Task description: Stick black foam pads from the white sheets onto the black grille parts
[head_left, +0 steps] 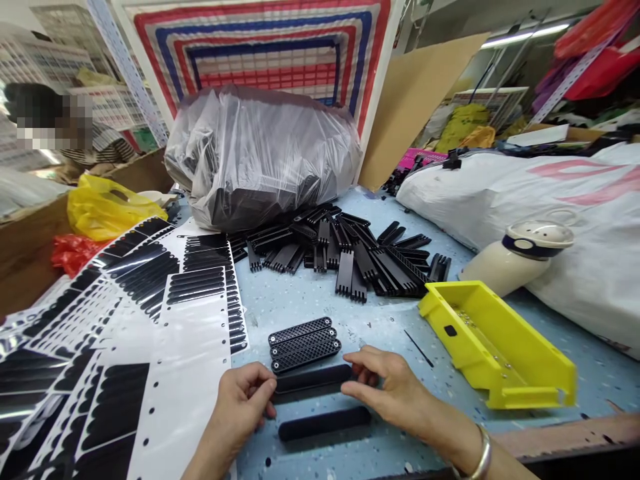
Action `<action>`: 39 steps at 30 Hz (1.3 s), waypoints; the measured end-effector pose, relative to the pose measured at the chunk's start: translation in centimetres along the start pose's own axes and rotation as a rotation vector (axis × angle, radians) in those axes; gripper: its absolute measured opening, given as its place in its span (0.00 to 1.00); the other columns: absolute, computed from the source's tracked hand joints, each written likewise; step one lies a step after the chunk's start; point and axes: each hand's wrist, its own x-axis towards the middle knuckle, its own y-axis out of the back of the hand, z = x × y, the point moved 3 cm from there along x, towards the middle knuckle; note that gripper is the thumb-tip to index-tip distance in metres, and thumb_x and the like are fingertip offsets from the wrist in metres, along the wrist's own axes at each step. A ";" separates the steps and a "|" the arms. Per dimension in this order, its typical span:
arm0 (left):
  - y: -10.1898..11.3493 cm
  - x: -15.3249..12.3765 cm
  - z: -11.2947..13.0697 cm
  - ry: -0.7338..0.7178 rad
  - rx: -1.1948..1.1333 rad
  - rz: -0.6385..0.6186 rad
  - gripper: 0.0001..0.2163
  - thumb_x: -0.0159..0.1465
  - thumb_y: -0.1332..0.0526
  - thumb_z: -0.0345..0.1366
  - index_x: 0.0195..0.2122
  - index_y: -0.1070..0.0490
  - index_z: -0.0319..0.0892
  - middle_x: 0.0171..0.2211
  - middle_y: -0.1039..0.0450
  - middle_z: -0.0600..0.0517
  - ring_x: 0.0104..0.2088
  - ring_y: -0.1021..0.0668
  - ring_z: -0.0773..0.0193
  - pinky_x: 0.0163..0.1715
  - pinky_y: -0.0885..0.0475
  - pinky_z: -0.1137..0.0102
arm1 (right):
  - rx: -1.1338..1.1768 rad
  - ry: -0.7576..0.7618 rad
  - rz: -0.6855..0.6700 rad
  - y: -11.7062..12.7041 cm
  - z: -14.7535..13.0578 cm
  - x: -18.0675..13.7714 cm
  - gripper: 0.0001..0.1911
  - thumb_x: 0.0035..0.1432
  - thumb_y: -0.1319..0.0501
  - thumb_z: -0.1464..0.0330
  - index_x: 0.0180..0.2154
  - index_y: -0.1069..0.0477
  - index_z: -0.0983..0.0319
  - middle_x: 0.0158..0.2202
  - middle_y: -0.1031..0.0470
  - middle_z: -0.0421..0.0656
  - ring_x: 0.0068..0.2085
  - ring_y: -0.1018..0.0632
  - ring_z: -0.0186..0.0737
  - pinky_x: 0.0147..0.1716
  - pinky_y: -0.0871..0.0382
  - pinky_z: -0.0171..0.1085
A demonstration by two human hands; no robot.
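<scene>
A long black strip [315, 382] with rounded ends lies crosswise between my two hands. My left hand [246, 399] pinches its left end between thumb and forefinger. At the other end, the thumb and forefinger of my right hand [393, 385] close around the strip's tip. A second black strip [325, 425] lies just nearer to me, touched by neither hand. Right beyond the held strip sits a black folding piece [305, 345] of several lattice-patterned bars, with round silver fasteners at the ends.
Sheets of black stickers [193, 360] cover the left side. Behind lies a heap of black slotted parts [345, 253], before a plastic-wrapped bundle [265, 153]. On the right stand a yellow bin [505, 347] with small metal bits, a cream bottle [505, 257] and a white sack [480, 193].
</scene>
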 end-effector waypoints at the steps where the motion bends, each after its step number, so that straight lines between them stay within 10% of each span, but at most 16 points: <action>1: 0.0 0.0 -0.1 -0.002 0.001 0.005 0.13 0.51 0.35 0.46 0.23 0.27 0.40 0.11 0.30 0.54 0.11 0.31 0.70 0.11 0.39 0.79 | -0.007 -0.007 0.021 -0.2 -0.1 0.1 0.13 0.54 0.33 0.68 0.42 0.22 0.63 0.29 0.25 0.41 0.27 0.24 0.35 0.28 0.27 0.36; 11: 0.3 -0.6 1.2 -0.060 0.061 -0.003 0.12 0.53 0.34 0.45 0.25 0.26 0.41 0.13 0.30 0.55 0.12 0.30 0.69 0.13 0.37 0.76 | 0.122 -0.070 0.043 0.1 0.9 0.1 0.18 0.45 0.34 0.74 0.41 0.22 0.63 0.31 0.23 0.41 0.27 0.23 0.36 0.29 0.24 0.37; 15: -0.2 -2.4 4.0 -0.556 0.361 0.177 0.04 0.59 0.37 0.35 0.32 0.24 0.42 0.22 0.26 0.53 0.20 0.25 0.65 0.20 0.30 0.73 | 0.032 -0.018 0.011 0.0 0.6 0.2 0.15 0.45 0.35 0.77 0.38 0.21 0.62 0.30 0.24 0.40 0.27 0.24 0.35 0.28 0.26 0.35; 19: -3.5 -3.2 6.3 -0.940 0.549 0.087 0.08 0.60 0.41 0.26 0.38 0.27 0.42 0.33 0.22 0.47 0.33 0.23 0.58 0.32 0.26 0.64 | -0.065 0.034 0.004 -0.2 -0.5 0.4 0.10 0.51 0.37 0.75 0.37 0.21 0.62 0.28 0.25 0.40 0.27 0.25 0.35 0.29 0.29 0.34; 26: -7.3 -0.9 6.1 -0.887 0.831 -0.118 0.09 0.49 0.39 0.23 0.31 0.30 0.40 0.30 0.27 0.47 0.32 0.27 0.54 0.32 0.29 0.58 | -0.081 0.032 -0.045 -0.4 -1.0 -0.2 0.06 0.50 0.36 0.75 0.32 0.22 0.61 0.28 0.26 0.39 0.30 0.24 0.37 0.31 0.29 0.35; 39: -6.3 -1.8 6.0 -1.016 0.889 -0.092 0.11 0.59 0.47 0.23 0.40 0.32 0.39 0.31 0.26 0.45 0.30 0.25 0.55 0.30 0.29 0.59 | 0.016 0.047 0.028 -0.3 -1.0 0.2 0.13 0.41 0.26 0.74 0.32 0.23 0.62 0.27 0.29 0.37 0.28 0.27 0.36 0.29 0.31 0.35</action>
